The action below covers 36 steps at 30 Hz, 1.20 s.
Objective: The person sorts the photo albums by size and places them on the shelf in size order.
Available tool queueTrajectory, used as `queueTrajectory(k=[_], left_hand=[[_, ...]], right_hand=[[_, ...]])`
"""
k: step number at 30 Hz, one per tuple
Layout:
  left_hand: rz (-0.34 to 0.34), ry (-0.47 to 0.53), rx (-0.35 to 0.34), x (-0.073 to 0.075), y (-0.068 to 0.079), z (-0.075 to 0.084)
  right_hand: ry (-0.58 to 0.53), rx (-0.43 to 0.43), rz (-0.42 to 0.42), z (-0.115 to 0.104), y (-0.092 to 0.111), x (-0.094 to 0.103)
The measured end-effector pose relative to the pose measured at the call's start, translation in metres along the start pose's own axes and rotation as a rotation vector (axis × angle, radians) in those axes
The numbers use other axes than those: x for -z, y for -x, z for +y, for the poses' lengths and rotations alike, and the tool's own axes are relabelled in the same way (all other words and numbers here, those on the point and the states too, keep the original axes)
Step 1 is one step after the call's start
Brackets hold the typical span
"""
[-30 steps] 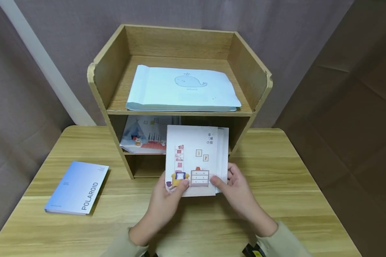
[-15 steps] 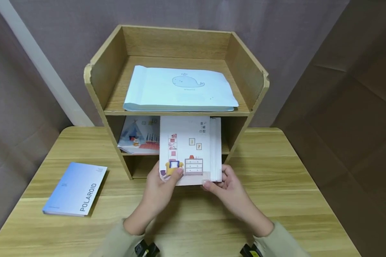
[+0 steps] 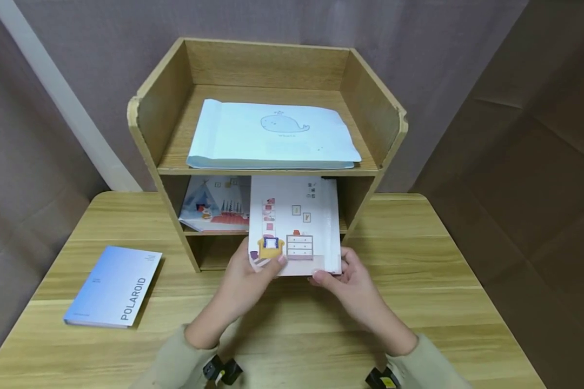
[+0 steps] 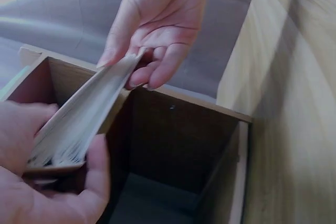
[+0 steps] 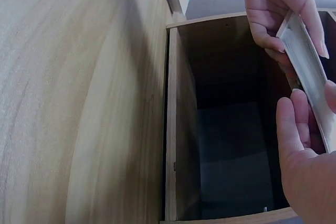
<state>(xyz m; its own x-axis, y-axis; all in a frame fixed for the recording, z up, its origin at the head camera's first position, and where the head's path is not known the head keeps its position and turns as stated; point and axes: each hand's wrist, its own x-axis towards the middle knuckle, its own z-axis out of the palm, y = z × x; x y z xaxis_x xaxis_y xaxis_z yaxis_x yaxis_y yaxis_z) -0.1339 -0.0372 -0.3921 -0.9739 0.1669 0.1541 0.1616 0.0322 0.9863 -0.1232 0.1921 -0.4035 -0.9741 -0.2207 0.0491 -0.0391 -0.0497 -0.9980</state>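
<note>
Both hands hold a white book (image 3: 297,221) with a yellow armchair and a chest of drawers drawn on its cover. Its far end reaches into the middle compartment of the wooden shelf (image 3: 175,216). The left hand (image 3: 245,278) grips the near left corner, thumb on the cover and fingers underneath. At the near right corner the right hand (image 3: 347,281) pinches it, thumb at the near edge. The left wrist view shows the page edges (image 4: 86,108) between the two hands. Beside this book, partly covered by it, another illustrated book (image 3: 214,205) with a tent lies in the same compartment.
A pale blue whale-print book (image 3: 277,135) lies on the top shelf. On the table (image 3: 297,346), left of the shelf, rests a blue book marked POLAROID (image 3: 114,286). The bottom compartment (image 5: 231,156) opens below the held book. A curtain (image 3: 282,19) hangs behind.
Both hands have moved the white book forward, its far end entering the middle compartment. Over the last half second it has shifted slightly right. The other books stay put.
</note>
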Motion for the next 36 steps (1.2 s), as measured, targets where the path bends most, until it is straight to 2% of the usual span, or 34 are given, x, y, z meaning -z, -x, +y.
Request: queueTrajectory(k=[3, 8, 14, 20, 29, 36], left_hand=[[-0.043, -0.037, 0.008, 0.002, 0.001, 0.003], [-0.057, -0.062, 0.008, 0.004, 0.003, 0.006], [-0.072, 0.006, 0.02, 0.002, 0.002, 0.007], [-0.095, 0.129, 0.049, -0.001, -0.001, 0.006], [-0.028, 0.131, 0.046, -0.004, -0.001, 0.004], [0.015, 0.141, 0.041, -0.008, -0.003, 0.0]], right_hand=[[-0.043, -0.007, -0.002, -0.001, 0.001, 0.003], [-0.08, -0.033, 0.023, -0.005, 0.001, 0.006], [-0.128, -0.034, 0.034, -0.01, 0.0, 0.009], [-0.167, -0.043, 0.049, -0.016, -0.001, 0.013], [-0.213, -0.076, 0.077, -0.018, -0.004, 0.012], [-0.195, -0.023, 0.085, -0.012, -0.004, 0.01]])
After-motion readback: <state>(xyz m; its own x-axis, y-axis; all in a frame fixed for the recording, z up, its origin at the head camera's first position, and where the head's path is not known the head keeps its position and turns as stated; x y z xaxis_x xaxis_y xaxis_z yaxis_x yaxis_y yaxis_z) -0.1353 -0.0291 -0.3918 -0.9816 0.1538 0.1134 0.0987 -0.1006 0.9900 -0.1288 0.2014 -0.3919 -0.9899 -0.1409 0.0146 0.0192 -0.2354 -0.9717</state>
